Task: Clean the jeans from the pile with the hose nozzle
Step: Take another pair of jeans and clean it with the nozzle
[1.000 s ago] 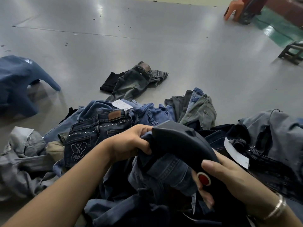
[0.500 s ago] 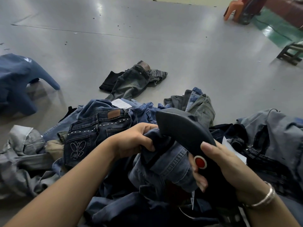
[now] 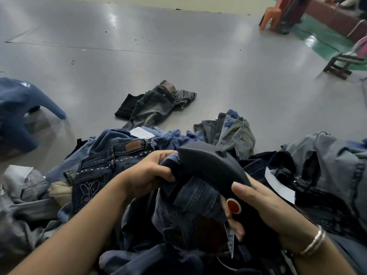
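A pile of jeans [image 3: 111, 167] covers the floor in front of me. My left hand [image 3: 149, 175] grips a bunched fold of blue jeans [image 3: 194, 197] at the top of the pile. My right hand [image 3: 256, 207] holds the dark hose nozzle [image 3: 210, 163], a curved black body with a red button [image 3: 233, 205] beside my thumb. The nozzle's head lies over the held denim, right next to my left fingers. A bracelet sits on my right wrist.
A separate grey pair of jeans [image 3: 156, 104] lies alone on the grey floor [image 3: 178, 56] beyond the pile. A blue plastic stool [image 3: 17, 112] stands at the left. An orange chair [image 3: 272, 14] and a low wooden stool [image 3: 341, 64] are at the far right.
The nozzle head has swung up and left, from lying across the denim to pointing toward my left hand. My left hand keeps its hold on the fold.
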